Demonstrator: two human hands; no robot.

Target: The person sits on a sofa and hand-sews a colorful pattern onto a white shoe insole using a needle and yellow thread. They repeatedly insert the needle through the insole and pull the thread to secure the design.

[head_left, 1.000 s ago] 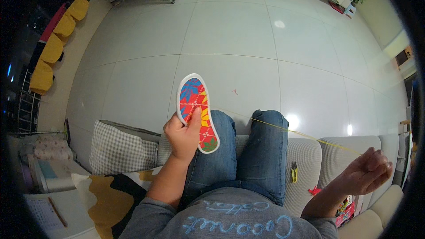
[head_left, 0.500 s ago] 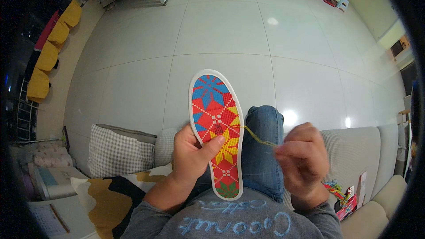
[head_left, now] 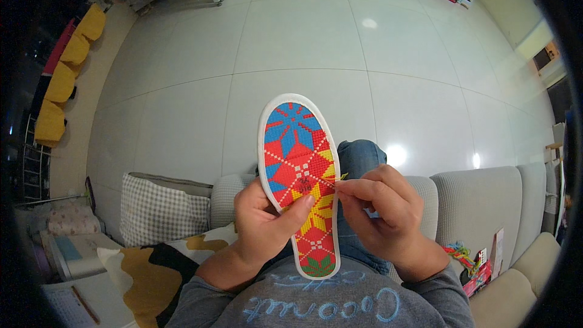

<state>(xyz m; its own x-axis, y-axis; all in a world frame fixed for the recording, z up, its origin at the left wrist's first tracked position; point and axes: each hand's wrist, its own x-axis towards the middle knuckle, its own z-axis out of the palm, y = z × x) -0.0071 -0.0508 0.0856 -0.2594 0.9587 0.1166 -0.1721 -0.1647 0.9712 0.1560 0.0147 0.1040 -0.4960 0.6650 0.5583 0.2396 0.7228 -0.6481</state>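
A cross-stitched insole [head_left: 303, 164] with a white border stands lengthwise before me over my lap, with blue, yellow and green star shapes on red. My left hand [head_left: 267, 215] is closed around its left edge, the thumb lying across the yellow star. At the right edge, the fingertips of my right hand [head_left: 385, 206] pinch what looks like a thin needle, which reaches onto the stitched face. A bit of yellow-green thread [head_left: 344, 177] sticks out just above those fingertips; the rest of it is mostly hidden.
Bundles of coloured thread [head_left: 460, 256] and a red packet [head_left: 480, 276] lie on the grey sofa [head_left: 470, 206] at my right. To my left are a checked cushion [head_left: 164, 209] and a patterned cushion [head_left: 146, 279]. Beyond my knees stretches a tiled floor [head_left: 291, 42].
My right hand has come left and slightly down, from holding the thread stretched away to touching the insole's right edge. The left hand keeps its hold; the insole has shifted very slightly.
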